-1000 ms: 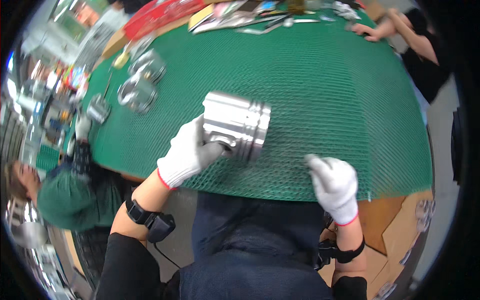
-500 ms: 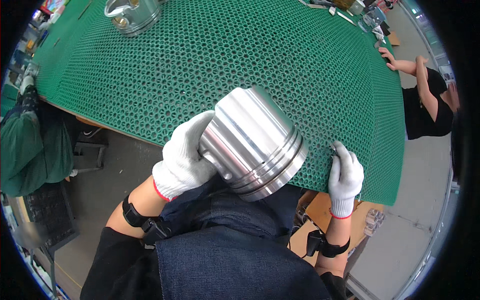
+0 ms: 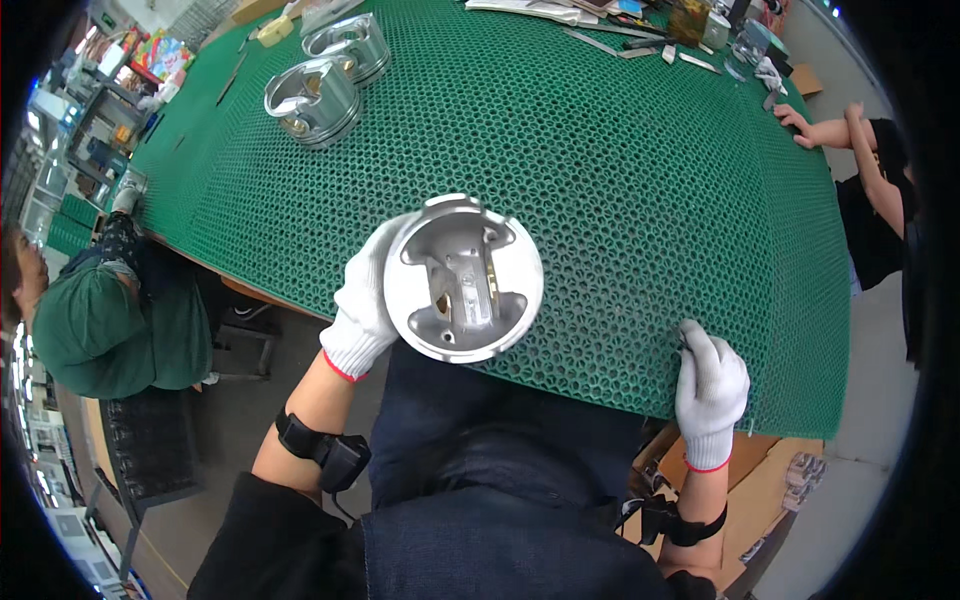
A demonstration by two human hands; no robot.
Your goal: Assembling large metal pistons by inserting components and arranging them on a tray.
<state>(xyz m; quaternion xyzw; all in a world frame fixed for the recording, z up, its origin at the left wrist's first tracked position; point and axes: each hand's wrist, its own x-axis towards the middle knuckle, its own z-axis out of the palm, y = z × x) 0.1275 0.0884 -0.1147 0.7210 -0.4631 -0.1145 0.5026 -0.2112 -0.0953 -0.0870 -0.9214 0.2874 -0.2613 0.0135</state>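
Note:
A shiny metal engine piston is held over the near edge of the green mat by my white-gloved left hand. Its hollow underside faces me, showing the inner walls and the pin bosses. My fingers are wrapped round the piston's left side and partly hidden behind it. To the right, my gloved right hand rests at the mat's near edge with its fingers bent together. Something small and dark shows at those fingertips, too small to name.
Two more pistons stand at the far left of the green honeycomb mat. Hand tools, papers and jars lie along the far right edge. One person sits at the left; another person's hand rests on the right edge.
My left hand has turned the piston from lying sideways to its open underside facing me. My right hand keeps its place at the mat's edge. The view has shifted, bringing a second standing piston into sight.

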